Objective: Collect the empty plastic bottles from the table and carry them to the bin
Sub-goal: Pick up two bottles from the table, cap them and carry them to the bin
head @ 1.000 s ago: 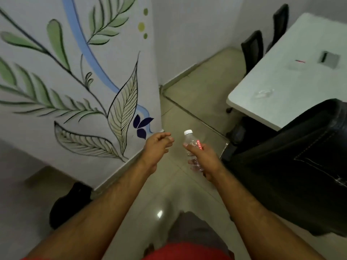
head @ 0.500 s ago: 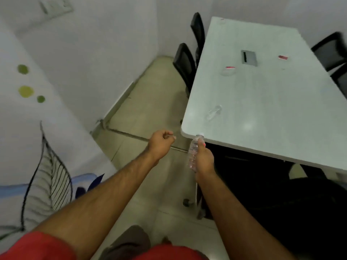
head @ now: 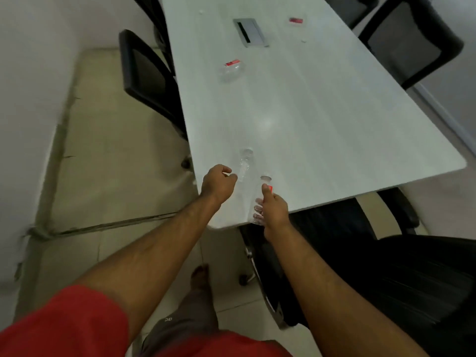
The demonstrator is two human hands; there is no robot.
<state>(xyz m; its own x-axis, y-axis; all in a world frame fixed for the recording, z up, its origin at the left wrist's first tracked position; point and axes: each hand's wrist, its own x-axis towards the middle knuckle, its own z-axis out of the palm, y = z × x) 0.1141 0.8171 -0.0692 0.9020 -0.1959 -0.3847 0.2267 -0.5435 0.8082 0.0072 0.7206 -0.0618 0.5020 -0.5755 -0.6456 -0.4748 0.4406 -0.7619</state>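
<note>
My right hand (head: 273,208) grips a clear plastic bottle (head: 260,199) with a white cap and red label, held upright over the near corner of the white table (head: 322,124). My left hand (head: 219,182) hovers over the table's near edge with fingers curled and nothing in it. Just beyond its knuckles a clear label-less bottle (head: 244,163) lies on the table. Farther up lies a crushed bottle with a red label (head: 231,69). Another red-labelled bottle (head: 296,21) rests near the far end. No bin is in view.
Black office chairs stand along the table's left side (head: 144,73), at the far right (head: 409,39) and right beside me at the near end (head: 386,279). A grey cable hatch (head: 249,32) sits in the tabletop. Tiled floor runs between the table and the white wall on the left.
My view has swung from the painted wall to the table and I have stepped closer. Both hands now reach over its near corner; the right still holds its bottle.
</note>
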